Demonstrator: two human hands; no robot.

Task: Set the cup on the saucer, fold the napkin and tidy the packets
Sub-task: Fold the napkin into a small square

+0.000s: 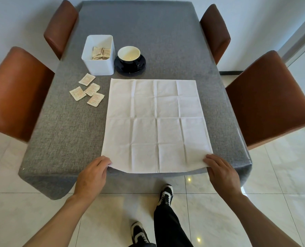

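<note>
A large white napkin [155, 122] lies spread flat on the grey table, creased into squares. My left hand [92, 177] pinches its near left corner and my right hand [221, 173] pinches its near right corner, both slightly lifted off the table edge. Beyond the napkin a dark cup with a cream inside [129, 55] stands on a dark saucer [130, 69]. To its left a white bin [99, 54] holds a few beige packets [101, 53]. Several more packets [87, 90] lie loose on the cloth, left of the napkin.
The table [62, 122] wears a grey cloth. Four brown leather chairs surround it: two on the left [16, 91] [61, 27] and two on the right [266, 98] [215, 31]. My legs and shoes stand on the tiled floor [219, 220] below.
</note>
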